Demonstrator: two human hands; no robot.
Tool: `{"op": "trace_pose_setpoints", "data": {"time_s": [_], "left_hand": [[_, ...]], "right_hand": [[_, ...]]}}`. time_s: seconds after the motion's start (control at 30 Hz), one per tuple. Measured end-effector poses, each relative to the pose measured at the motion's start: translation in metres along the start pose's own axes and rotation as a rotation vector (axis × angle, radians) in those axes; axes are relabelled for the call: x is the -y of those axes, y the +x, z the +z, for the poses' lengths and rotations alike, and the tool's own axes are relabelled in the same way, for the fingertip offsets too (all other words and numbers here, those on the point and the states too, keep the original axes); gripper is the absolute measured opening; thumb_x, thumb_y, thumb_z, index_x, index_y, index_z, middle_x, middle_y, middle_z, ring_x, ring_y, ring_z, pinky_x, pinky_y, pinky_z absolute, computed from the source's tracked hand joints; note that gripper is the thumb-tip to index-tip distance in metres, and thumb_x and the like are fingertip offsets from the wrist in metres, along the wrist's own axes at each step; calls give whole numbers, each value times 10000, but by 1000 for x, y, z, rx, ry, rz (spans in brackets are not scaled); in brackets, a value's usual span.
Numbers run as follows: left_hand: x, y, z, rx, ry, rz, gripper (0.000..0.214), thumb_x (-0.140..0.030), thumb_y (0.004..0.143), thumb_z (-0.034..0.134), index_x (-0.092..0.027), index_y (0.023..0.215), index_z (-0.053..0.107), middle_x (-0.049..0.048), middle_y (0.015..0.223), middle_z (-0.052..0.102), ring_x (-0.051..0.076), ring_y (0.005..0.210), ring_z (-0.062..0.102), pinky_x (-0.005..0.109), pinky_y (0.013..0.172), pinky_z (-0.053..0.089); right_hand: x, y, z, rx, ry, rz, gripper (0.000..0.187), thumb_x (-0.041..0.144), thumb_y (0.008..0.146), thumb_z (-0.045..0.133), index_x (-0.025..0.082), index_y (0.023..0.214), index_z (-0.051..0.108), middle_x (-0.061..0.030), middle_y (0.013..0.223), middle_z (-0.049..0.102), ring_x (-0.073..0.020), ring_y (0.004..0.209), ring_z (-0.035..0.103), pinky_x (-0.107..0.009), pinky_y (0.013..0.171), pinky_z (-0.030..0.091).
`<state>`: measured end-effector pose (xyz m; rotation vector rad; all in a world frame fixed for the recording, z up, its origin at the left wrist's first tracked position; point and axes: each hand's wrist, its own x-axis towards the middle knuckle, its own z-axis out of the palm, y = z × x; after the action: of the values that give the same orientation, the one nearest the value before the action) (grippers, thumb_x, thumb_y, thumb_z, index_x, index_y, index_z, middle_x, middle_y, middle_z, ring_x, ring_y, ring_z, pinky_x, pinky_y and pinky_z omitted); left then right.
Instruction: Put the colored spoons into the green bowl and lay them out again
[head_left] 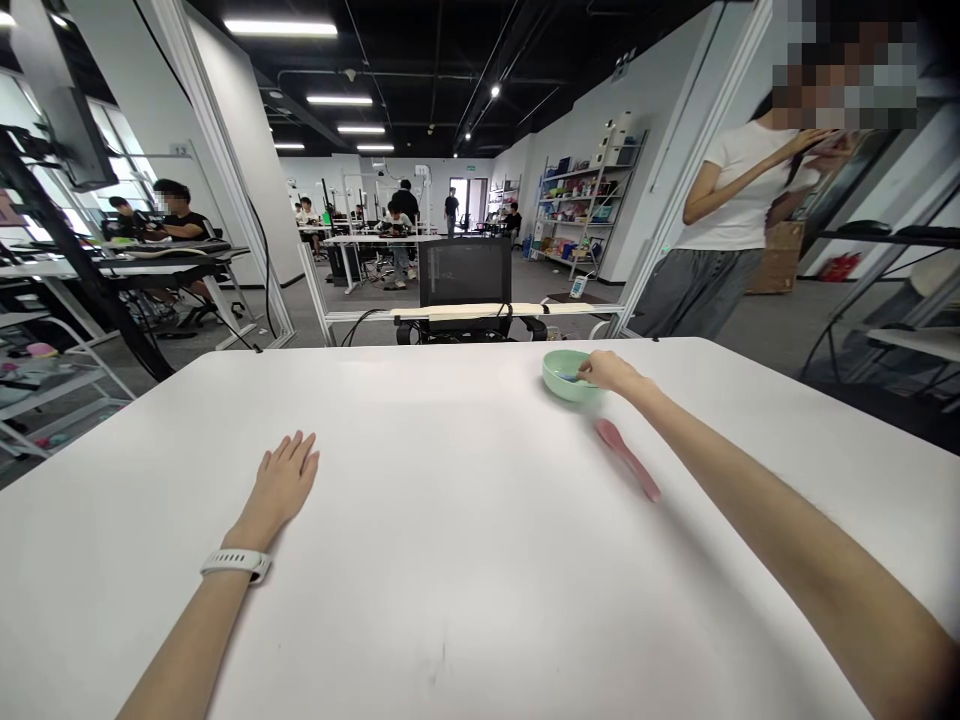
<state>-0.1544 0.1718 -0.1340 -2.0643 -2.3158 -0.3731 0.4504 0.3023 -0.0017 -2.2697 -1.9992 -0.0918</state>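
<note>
My left hand (283,482) lies flat on the white table (465,560), fingers stretched out and together, holding nothing; a white watch sits on its wrist. My right hand (609,371) reaches across to the far side and rests on the rim of a pale green bowl (564,378), its fingers pinched on a small blue thing (571,377) inside the bowl. A pink spoon (628,460) lies on the table just below my right forearm, pointing away from the bowl.
A person in a white shirt stands at the table's far right corner (731,215). Beyond the far edge stand a dark chair back (465,272) and a metal frame. Desks, shelves and other people fill the room behind.
</note>
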Motion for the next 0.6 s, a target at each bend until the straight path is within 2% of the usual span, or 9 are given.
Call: {"op": "trace_pose_setpoints", "data": {"time_s": [0.1, 0.23, 0.37, 0.43, 0.5, 0.6], "left_hand": [[0, 0, 1, -3, 0, -2, 783, -447, 1128, 218, -104, 1728, 585, 216, 1867, 505, 370, 1765, 446, 638, 1442, 348], [1, 0, 4, -17, -4, -13, 765, -444, 1133, 234, -131, 1738, 580, 195, 1872, 505, 355, 1770, 442, 618, 1451, 341], [3, 0, 5, -18, -12, -17, 772, -463, 1141, 217, -136, 1740, 578, 191, 1881, 493, 349, 1774, 434, 603, 1460, 325], [4, 0, 5, -18, -21, -10, 786, -474, 1139, 207, -125, 1741, 573, 197, 1882, 489, 357, 1777, 427, 612, 1460, 321], [4, 1, 6, -27, -26, -6, 795, -477, 1134, 203, -118, 1737, 576, 206, 1874, 498, 369, 1772, 433, 633, 1454, 325], [4, 2, 7, -39, -27, -7, 799, -476, 1124, 206, -113, 1718, 599, 218, 1856, 520, 383, 1756, 457, 655, 1443, 338]], "right_hand": [[3, -16, -7, -95, 74, -4, 397, 384, 1079, 706, 128, 1326, 882, -200, 1141, 900, -331, 1090, 850, -360, 886, 614], [21, -70, 2, -164, 341, -106, 402, 278, 1062, 658, 154, 1427, 775, -133, 1041, 893, -282, 911, 835, -341, 849, 598], [55, -140, 29, -37, 482, -149, 299, 247, 995, 691, 271, 1293, 689, -16, 878, 816, -237, 775, 767, -302, 711, 526], [73, -167, 40, 65, 555, -147, 228, 240, 1003, 668, 282, 1224, 628, 5, 856, 775, -214, 726, 725, -290, 659, 482], [89, -182, 45, 156, 596, -126, 185, 207, 994, 654, 288, 1129, 557, 21, 824, 721, -201, 686, 674, -286, 616, 440], [104, -188, 47, 206, 618, -108, 216, 172, 1003, 630, 303, 1048, 465, 40, 805, 647, -189, 678, 620, -280, 606, 410]]}}
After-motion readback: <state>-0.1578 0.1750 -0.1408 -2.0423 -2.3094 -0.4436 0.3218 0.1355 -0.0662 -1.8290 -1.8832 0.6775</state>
